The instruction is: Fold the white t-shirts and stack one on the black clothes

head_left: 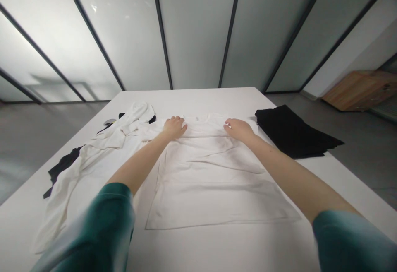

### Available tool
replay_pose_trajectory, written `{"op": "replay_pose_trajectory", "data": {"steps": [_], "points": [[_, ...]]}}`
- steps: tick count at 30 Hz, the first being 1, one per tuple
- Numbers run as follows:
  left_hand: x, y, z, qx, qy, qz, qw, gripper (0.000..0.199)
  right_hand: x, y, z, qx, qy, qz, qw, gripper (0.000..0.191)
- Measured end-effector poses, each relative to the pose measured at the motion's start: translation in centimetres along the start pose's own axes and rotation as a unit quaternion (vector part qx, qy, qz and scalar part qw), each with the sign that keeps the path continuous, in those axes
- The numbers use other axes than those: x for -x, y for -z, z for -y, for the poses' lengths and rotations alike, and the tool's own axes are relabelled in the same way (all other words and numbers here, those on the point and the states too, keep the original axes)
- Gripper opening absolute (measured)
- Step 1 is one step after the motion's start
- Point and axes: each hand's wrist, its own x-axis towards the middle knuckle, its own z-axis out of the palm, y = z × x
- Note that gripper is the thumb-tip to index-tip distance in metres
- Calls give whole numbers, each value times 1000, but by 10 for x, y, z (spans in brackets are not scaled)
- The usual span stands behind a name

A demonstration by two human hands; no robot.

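Observation:
A white T-shirt point(214, 197) lies spread on the white table in front of me, its neckline at the far end and its straight hem toward me. A crosswise fold and several wrinkles run over its upper half. My left hand point(175, 127) rests on the upper left of the shirt, fingers slightly bent and thumb apart. On the upper right, my right hand point(239, 129) touches the cloth with its fingers loosely curved and a gap at the thumb. Neither hand visibly grips the fabric.
Rumpled white clothing point(93, 156) covers the table's left side, with black cloth point(66, 162) showing from under it. A stack of black fabric point(291, 133) lies at the right edge, partly overhanging. Behind the white table point(192, 98) stand frosted panels; a wooden cabinet point(356, 90) is far right.

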Motion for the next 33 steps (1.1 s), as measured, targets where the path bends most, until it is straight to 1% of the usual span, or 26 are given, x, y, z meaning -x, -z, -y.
{"op": "replay_pose_trajectory", "data": {"steps": [1, 2, 4, 6, 8, 10, 12, 13, 15, 17, 18, 20, 22, 25, 27, 30, 33], "points": [[-4, -1, -7, -5, 9, 13, 1000, 47, -12, -1, -1, -5, 12, -18, 1000, 46], [-8, -3, -12, -7, 24, 26, 999, 48, -23, -4, -1, -6, 28, -22, 999, 46], [-18, -7, -20, 0, 60, 44, 997, 48, -41, -14, 1, 2, 51, -6, 999, 44], [-29, -12, -22, 16, 99, 47, 994, 49, -55, -26, 5, 17, 51, 0, 999, 43], [-41, -16, -20, 25, 123, 46, 991, 50, -67, -35, 9, 26, 35, -13, 999, 44], [-53, -20, -16, 27, 113, 58, 992, 51, -80, -38, 13, 20, 20, -11, 1000, 48], [-62, -22, -11, 31, 83, 80, 993, 57, -92, -34, 14, 5, 8, 8, 1000, 55], [-64, -22, -8, 34, 71, 81, 994, 61, -96, -31, 14, -2, 2, 12, 1000, 58], [-61, -22, -5, 43, 71, 60, 995, 69, -96, -24, 12, -9, -2, -2, 1000, 63], [-48, -20, -5, 51, 79, 31, 995, 73, -85, -20, 7, -7, 18, -28, 999, 65], [-38, -19, -5, 55, 78, 26, 995, 75, -74, -19, 4, -2, 34, -34, 999, 64], [-13, -19, -8, 59, 70, 36, 995, 76, -47, -22, -3, 11, 69, -31, 997, 61], [13, -21, -12, 58, 63, 49, 995, 78, -17, -29, -9, 22, 86, -18, 996, 57], [46, -27, -19, 56, 70, 77, 993, 84, 25, -45, -15, 28, 64, -15, 997, 59], [61, -32, -23, 50, 79, 95, 991, 86, 45, -54, -18, 27, 38, -10, 999, 63], [72, -38, -21, 38, 72, 90, 993, 83, 64, -66, -18, 21, 3, 6, 1000, 68], [77, -41, -13, 39, 52, 79, 995, 80, 75, -72, -14, 14, -26, 4, 1000, 74]]}}
